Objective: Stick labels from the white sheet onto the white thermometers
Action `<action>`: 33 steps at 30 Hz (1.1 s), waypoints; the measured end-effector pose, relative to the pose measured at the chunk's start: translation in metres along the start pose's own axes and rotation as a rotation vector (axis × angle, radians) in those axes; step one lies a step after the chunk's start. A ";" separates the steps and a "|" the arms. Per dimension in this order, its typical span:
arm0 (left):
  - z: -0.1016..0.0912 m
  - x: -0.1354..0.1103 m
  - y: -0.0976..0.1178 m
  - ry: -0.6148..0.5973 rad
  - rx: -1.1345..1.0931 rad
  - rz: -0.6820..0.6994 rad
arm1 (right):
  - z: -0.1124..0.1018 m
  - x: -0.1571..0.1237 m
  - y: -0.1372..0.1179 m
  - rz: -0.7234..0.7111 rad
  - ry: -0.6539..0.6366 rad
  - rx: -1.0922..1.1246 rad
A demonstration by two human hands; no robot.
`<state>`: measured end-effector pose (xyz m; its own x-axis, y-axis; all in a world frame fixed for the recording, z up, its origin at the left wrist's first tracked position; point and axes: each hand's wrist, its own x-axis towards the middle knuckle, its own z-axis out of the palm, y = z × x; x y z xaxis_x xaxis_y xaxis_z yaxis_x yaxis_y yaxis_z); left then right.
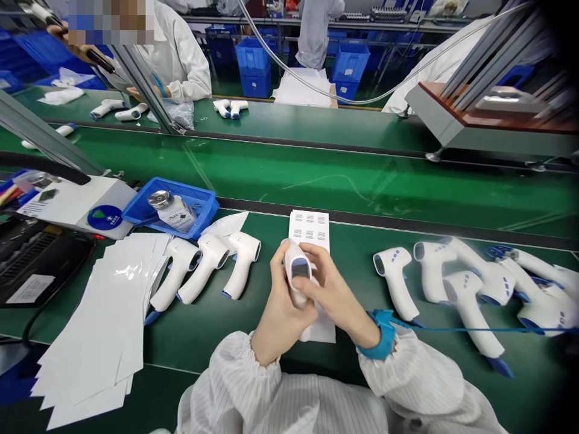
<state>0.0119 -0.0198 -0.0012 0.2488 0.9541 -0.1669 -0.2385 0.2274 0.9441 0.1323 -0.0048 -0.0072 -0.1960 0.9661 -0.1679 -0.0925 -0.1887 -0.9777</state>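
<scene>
A white infrared thermometer [296, 253] with a dark screen is held upright in front of me, its screen facing me. Around its left side my left hand [280, 307] is closed. My right hand [332, 289] grips the other side, its thumb near the lower edge of the screen. Under the hands lies a white sticker sheet [310, 226] with rows of small printed labels. On the right wrist is a blue strap [382, 334] with a cord running right. Just left of my hands rests another white thermometer [244, 262]; a similar thermometer [393, 280] lies to the right.
At the left are a stack of white sheets [108, 313], a blue tray [205, 214] holding a metal-capped bottle [174, 211], and a white box [90, 205]. Several thermometers [474, 307] are piled right. A green conveyor belt [294, 175] runs beyond; a co-worker [181, 54] is across it.
</scene>
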 end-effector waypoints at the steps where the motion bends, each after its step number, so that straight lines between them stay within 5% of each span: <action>1: -0.003 0.002 0.001 -0.031 -0.082 0.007 | -0.001 -0.002 0.001 0.062 -0.087 -0.014; 4: -0.013 0.011 0.001 -0.098 -0.230 0.032 | -0.018 0.012 0.002 0.130 -0.264 -0.208; 6: -0.020 0.018 -0.001 -0.035 -0.110 -0.013 | -0.037 0.046 -0.001 0.099 -0.146 -0.534; 8: -0.023 0.022 -0.003 0.014 0.062 -0.114 | -0.059 0.095 -0.008 0.068 0.103 -0.943; 12: -0.024 0.019 -0.010 -0.123 0.230 -0.255 | -0.094 0.185 -0.030 0.000 0.282 -1.123; 15: -0.031 0.014 -0.013 -0.150 0.298 -0.268 | -0.105 0.202 -0.033 -0.066 0.296 -1.200; 18: -0.043 0.011 -0.010 -0.084 0.268 -0.275 | -0.113 0.162 -0.019 -0.130 0.290 -1.257; 20: -0.048 0.010 -0.005 -0.033 0.222 -0.276 | -0.126 0.111 -0.002 -0.173 0.317 -1.295; 22: -0.047 0.010 -0.002 0.023 0.166 -0.262 | -0.143 0.051 0.017 -0.230 0.486 -1.390; 24: -0.041 0.012 -0.001 0.095 0.102 -0.239 | -0.157 -0.007 0.036 -0.131 0.672 -1.507; 26: -0.030 0.015 -0.007 0.154 0.051 -0.216 | -0.161 -0.049 0.051 0.095 0.699 -1.513; 29: -0.013 0.020 -0.022 0.110 0.053 -0.188 | -0.140 -0.073 0.056 0.334 0.604 -1.287; 33: 0.007 0.022 -0.038 -0.077 0.025 -0.181 | -0.075 -0.059 0.039 0.191 0.366 -0.600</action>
<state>0.0328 -0.0090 -0.0387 0.3572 0.8798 -0.3135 -0.1605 0.3885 0.9074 0.2139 -0.0558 -0.0447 0.1935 0.9429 -0.2712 0.4826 -0.3321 -0.8104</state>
